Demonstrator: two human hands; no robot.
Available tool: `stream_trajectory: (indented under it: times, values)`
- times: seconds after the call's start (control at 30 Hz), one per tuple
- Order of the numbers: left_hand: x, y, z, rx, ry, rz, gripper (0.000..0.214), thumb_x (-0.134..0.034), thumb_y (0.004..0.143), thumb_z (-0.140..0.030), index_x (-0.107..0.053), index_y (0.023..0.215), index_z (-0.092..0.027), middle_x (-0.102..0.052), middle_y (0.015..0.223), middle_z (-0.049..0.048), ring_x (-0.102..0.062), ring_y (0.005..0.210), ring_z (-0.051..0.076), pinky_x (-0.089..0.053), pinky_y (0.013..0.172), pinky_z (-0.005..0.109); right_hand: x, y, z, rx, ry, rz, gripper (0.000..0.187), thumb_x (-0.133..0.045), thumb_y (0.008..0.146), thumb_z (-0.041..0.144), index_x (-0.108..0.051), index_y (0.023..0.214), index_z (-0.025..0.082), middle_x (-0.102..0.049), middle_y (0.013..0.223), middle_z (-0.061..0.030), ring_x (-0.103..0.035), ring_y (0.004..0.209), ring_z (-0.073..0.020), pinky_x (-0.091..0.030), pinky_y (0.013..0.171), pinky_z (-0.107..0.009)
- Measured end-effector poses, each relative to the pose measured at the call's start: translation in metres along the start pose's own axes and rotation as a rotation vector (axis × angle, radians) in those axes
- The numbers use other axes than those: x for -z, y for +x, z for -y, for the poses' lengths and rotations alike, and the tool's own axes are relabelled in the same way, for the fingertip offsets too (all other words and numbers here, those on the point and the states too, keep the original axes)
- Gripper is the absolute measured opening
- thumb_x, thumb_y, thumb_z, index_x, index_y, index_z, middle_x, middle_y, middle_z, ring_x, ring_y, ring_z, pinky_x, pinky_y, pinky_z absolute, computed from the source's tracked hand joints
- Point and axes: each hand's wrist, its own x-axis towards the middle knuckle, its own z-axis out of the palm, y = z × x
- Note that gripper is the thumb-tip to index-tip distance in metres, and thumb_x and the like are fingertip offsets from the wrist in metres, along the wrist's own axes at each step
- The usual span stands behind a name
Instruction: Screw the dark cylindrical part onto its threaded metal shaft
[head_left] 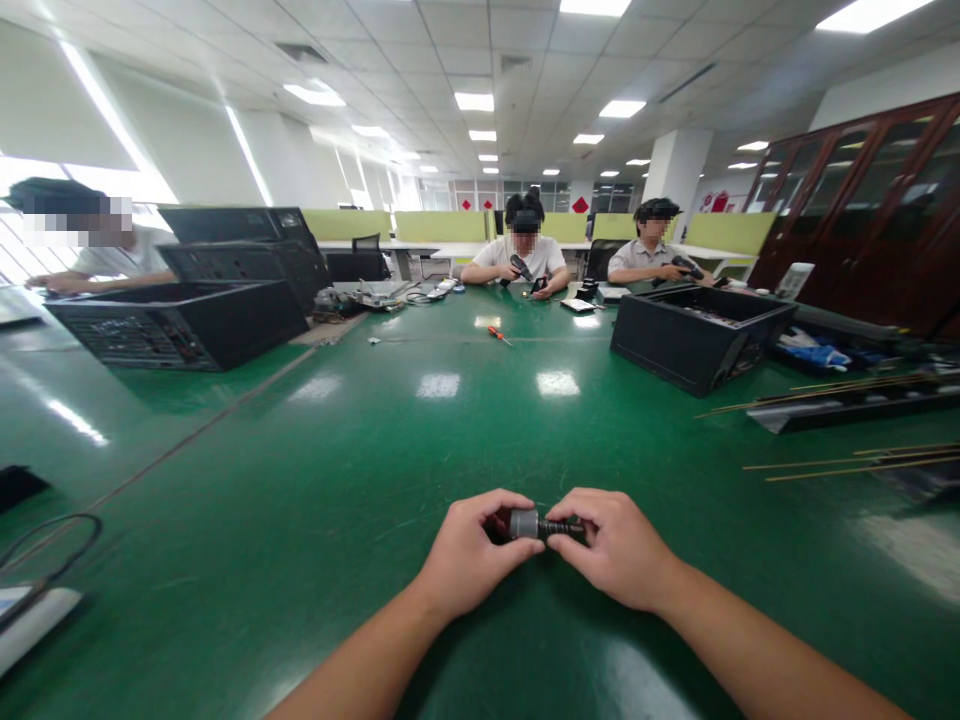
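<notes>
Both my hands meet low in the middle of the head view over a green table (360,470). Between them is a small grey metal cylinder with a dark threaded rod (536,524) sticking out to the right. My left hand (469,555) pinches the grey cylinder end with thumb and fingers. My right hand (615,545) pinches the dark rod end. The part is held just above the tabletop, roughly level.
An open black computer case (694,335) stands at the right, another (180,320) at the left with more stacked behind. An orange-handled screwdriver (497,335) lies mid-table. Thin rods (840,462) lie at the right. A cable (52,545) is at the left. Three people sit at the far side.
</notes>
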Motion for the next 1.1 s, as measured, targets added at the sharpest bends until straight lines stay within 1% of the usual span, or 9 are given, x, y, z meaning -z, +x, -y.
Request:
stream_trajectory:
  times: [0.13,0.33,0.73,0.93,1.1]
  values:
    - [0.0004,0.0005,-0.0011,-0.006,0.013,0.000,0.029,-0.082,0.066,-0.023,-0.075,0.094,-0.021,-0.074,0.081,0.0007,-0.066,0.074,0.019,-0.050,0.069,0.027,-0.0010,0.0002,-0.0003,-0.016,-0.002,-0.001,0.012,-0.072,0.076,0.016,-0.073,0.086,0.022,-0.069,0.077,0.0010,-0.059,0.065,-0.0141,-0.041,0.062,-0.025]
    - [0.0009,0.0006,-0.0020,0.002,0.017,-0.003,0.030,-0.083,0.065,-0.021,-0.075,0.094,-0.021,-0.075,0.082,0.0003,-0.066,0.074,0.019,-0.049,0.070,0.027,-0.0016,-0.0001,0.0001,-0.029,0.001,-0.012,0.008,-0.071,0.079,0.019,-0.073,0.085,0.023,-0.069,0.075,0.0015,-0.059,0.064,-0.0137,-0.040,0.061,-0.025]
    - [0.0010,0.0004,0.0007,-0.018,0.029,0.005,0.031,-0.083,0.066,-0.023,-0.075,0.095,-0.021,-0.075,0.083,0.0009,-0.067,0.076,0.019,-0.049,0.070,0.028,0.0018,0.0010,0.0019,0.000,-0.009,-0.004,0.007,-0.070,0.082,0.022,-0.075,0.087,0.023,-0.073,0.078,-0.0003,-0.064,0.067,-0.0153,-0.043,0.063,-0.026]
    - [0.0011,0.0003,0.0001,-0.027,0.034,0.007,0.031,-0.083,0.067,-0.024,-0.075,0.096,-0.021,-0.076,0.084,0.0007,-0.067,0.076,0.019,-0.049,0.070,0.028,0.0019,0.0009,0.0004,-0.001,-0.006,0.000,0.007,-0.072,0.081,0.022,-0.075,0.087,0.023,-0.075,0.083,-0.0009,-0.067,0.076,-0.0178,-0.046,0.072,-0.029]
    - [0.0016,0.0005,-0.0003,-0.025,0.044,0.006,0.031,-0.083,0.067,-0.023,-0.075,0.097,-0.021,-0.076,0.084,0.0009,-0.068,0.076,0.020,-0.050,0.071,0.028,0.0019,0.0011,-0.0007,0.011,-0.002,0.004,0.006,-0.072,0.081,0.022,-0.075,0.086,0.023,-0.075,0.083,-0.0009,-0.067,0.077,-0.0179,-0.046,0.073,-0.030]
